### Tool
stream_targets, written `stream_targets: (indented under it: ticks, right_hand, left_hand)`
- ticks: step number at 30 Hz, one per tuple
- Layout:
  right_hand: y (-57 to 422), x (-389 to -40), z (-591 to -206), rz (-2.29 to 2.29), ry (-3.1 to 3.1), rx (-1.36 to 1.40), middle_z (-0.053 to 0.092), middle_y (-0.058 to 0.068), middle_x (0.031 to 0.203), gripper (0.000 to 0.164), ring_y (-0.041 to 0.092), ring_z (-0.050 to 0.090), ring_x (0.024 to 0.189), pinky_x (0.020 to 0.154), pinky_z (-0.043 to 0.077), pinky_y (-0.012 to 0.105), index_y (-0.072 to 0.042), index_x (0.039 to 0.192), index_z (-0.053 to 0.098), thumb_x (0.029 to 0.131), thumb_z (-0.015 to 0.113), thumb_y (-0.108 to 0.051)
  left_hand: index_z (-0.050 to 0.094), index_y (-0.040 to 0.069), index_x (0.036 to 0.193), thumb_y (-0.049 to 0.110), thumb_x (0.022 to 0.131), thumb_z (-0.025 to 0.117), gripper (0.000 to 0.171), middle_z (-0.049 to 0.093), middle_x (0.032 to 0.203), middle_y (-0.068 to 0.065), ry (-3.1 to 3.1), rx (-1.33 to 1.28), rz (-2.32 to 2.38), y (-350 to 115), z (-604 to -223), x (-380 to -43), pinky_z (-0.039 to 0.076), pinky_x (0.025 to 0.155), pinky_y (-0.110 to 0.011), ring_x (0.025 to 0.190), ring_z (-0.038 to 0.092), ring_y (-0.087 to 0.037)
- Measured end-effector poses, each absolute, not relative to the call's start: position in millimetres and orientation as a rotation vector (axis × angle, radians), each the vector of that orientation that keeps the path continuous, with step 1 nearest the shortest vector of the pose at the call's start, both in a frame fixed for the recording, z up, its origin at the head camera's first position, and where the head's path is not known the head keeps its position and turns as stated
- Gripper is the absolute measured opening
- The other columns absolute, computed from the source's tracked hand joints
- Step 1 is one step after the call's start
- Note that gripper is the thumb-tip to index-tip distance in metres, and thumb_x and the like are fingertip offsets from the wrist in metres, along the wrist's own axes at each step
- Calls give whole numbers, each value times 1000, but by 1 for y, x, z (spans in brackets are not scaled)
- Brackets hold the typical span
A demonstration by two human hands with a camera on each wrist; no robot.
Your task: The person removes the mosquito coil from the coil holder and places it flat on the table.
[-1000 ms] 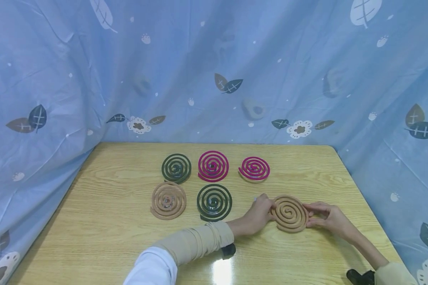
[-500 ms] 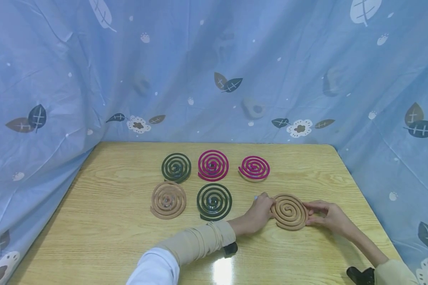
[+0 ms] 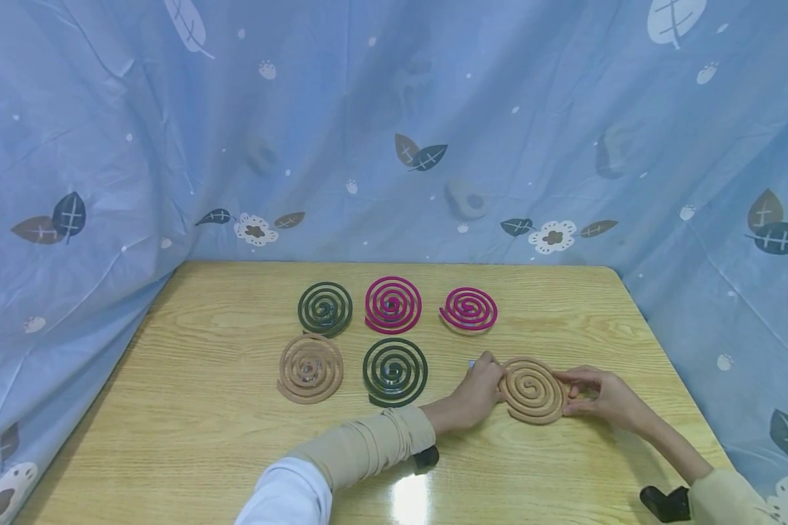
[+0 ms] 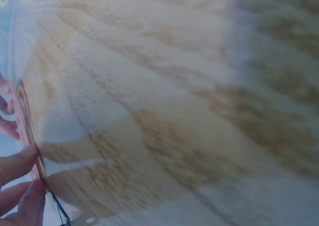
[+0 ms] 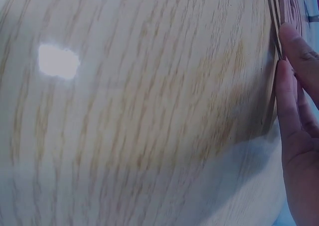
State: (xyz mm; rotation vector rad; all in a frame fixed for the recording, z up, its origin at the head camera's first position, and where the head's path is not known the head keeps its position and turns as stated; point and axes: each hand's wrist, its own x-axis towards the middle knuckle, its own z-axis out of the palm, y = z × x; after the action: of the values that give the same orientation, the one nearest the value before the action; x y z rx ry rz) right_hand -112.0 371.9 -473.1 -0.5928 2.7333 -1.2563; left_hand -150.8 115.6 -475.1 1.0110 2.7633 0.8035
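Note:
A tan mosquito coil [image 3: 530, 391] is held between both hands on the right side of the table. At its left edge, my left hand [image 3: 478, 390] pinches the rim between thumb and fingers. My right hand [image 3: 604, 397] pinches the opposite edge with its thumb below and fingers above. In the left wrist view the coil [image 4: 26, 111] appears edge-on, slightly over the tabletop. Thumb and fingers of the right hand [image 5: 301, 81] meet at the rim in the right wrist view. A small shiny piece [image 3: 472, 363] shows just behind the left hand, mostly hidden.
Left of the hands lie a green coil [image 3: 395, 372] and another tan coil [image 3: 311, 369]. Farther back are a dark green coil [image 3: 325, 309] and two magenta coils, one middle [image 3: 392, 305], one right [image 3: 469, 309]. A blue patterned curtain [image 3: 341, 131] borders the wooden table [image 3: 190, 437].
The held tan coil has risen very slightly in the head view since a second ago, with both hands still at its edges. The other coils stay where they were.

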Motion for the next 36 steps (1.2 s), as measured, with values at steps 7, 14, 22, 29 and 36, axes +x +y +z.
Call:
stream_targets:
  ticks: [7, 14, 22, 29, 36]
  right_hand:
    - [371, -113, -474, -1227, 2766, -602, 61, 11, 93, 57, 7, 58, 72, 64, 53, 18, 12, 116, 61, 67, 84, -7]
    - [372, -111, -470, -1241, 2710, -599, 60, 11, 88, 56, 8, 58, 74, 62, 55, 20, 15, 119, 57, 72, 81, -4]
    - [373, -99, -461, -1373, 2626, -431, 65, 10, 99, 55, 8, 61, 81, 62, 55, 21, 14, 127, 51, 80, 75, -4]
    - [361, -91, -460, -1535, 2662, -424, 63, -10, 119, 50, 6, 64, 94, 75, 57, 19, 6, 131, 52, 85, 69, 0]
    - [347, -102, -456, -1573, 2681, -429, 58, -20, 122, 44, 2, 60, 104, 82, 52, 13, 7, 132, 50, 91, 64, -2]
  left_hand:
    - [72, 4, 96, 15, 80, 76, 19, 54, 94, -1, 2753, 1058, 784, 115, -475, -151, 47, 76, -10, 89, 51, -6]
    - [72, 6, 95, 15, 85, 72, 13, 57, 98, -3, 2832, 1215, 559, 112, -466, -144, 51, 77, -10, 90, 59, -9]
    - [68, 6, 116, 10, 87, 69, 30, 67, 110, -6, 2708, 1204, 922, 93, -451, -157, 51, 83, -14, 99, 63, -13]
    - [64, 5, 124, 9, 88, 68, 36, 66, 121, -7, 2502, 1119, 1350, 74, -448, -185, 52, 89, -19, 105, 65, -20]
    - [65, 0, 120, 7, 87, 70, 34, 66, 118, -12, 2428, 1025, 1602, 65, -444, -203, 55, 90, -29, 105, 65, -27]
